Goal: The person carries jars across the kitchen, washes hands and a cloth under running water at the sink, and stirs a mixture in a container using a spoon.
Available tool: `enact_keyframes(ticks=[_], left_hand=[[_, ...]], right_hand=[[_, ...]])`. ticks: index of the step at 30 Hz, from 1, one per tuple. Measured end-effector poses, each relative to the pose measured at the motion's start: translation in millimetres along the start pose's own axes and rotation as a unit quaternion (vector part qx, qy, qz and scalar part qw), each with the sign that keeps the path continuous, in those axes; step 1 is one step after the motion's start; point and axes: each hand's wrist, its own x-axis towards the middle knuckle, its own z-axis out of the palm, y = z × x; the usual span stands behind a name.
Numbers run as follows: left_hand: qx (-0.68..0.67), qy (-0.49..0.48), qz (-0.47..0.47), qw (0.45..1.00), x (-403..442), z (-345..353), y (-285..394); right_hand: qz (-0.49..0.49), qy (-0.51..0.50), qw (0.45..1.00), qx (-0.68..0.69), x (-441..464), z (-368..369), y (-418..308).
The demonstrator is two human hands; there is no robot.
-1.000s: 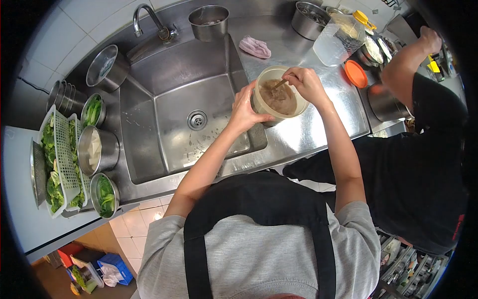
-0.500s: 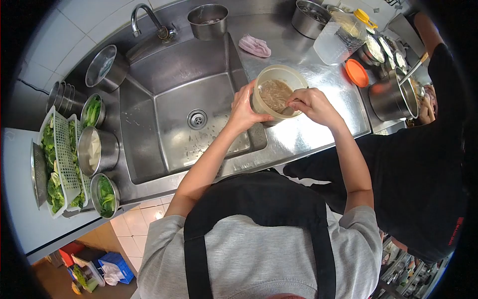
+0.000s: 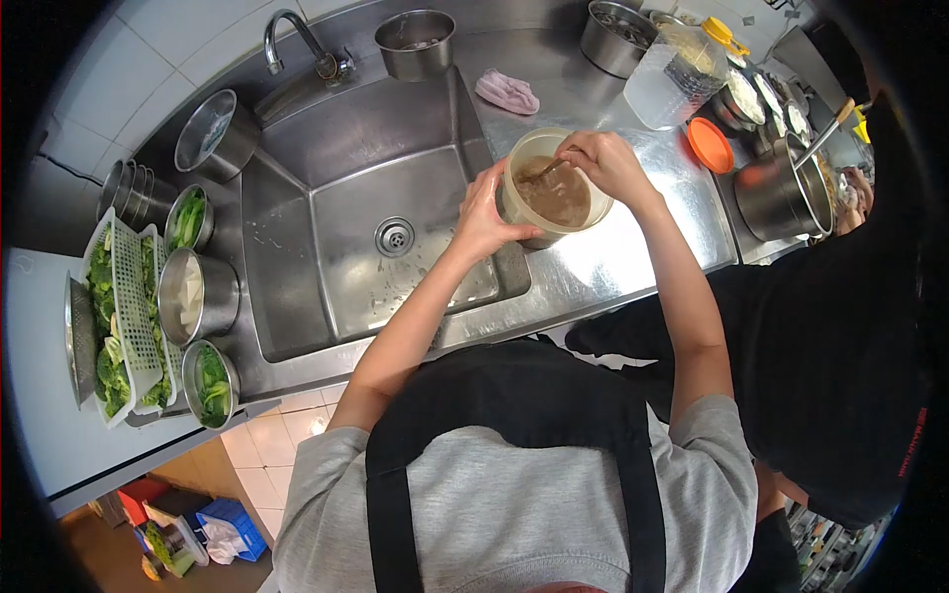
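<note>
A pale plastic tub (image 3: 601,210) of cloudy brown liquid (image 3: 561,201) stands on the steel counter by the sink's right edge. My left hand (image 3: 484,212) is closed around the tub's left side, the thumb low on its near wall. Over the tub's far right rim, my right hand (image 3: 605,166) pinches the handle of a thin spoon (image 3: 546,171). The spoon slants down to the left into the liquid, which hides its lower end.
Left of my hands lies the steel sink (image 3: 356,267), under a tap (image 3: 321,61). A pink cloth (image 3: 508,92), an orange lid (image 3: 710,145) and a steel pot (image 3: 771,198) are on the counter. Baskets of greens (image 3: 138,316) line the left. A person in black (image 3: 830,366) stands close on the right.
My right hand has moved up and left across the tub, carrying the spoon from the near right side to the far left. The liquid looks more stirred. My left hand keeps its place.
</note>
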Motion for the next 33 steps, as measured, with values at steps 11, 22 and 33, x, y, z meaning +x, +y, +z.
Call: enact_keyframes(ticks=[11, 22, 33], left_hand=[[-0.001, 0.001, -0.001, 1.000, 1, 1, -1], [-0.010, 0.005, 0.006, 1.000, 4, 3, -4], [0.005, -0.016, 0.009, 1.000, 6, 1, -2]], right_hand=[[0.096, -0.050, 0.993, -0.048, -39, -18, -16], [0.084, 0.003, 0.996, 0.026, -31, 6, -27], [0.074, 0.070, 0.995, -0.009, -7, 12, -2]])
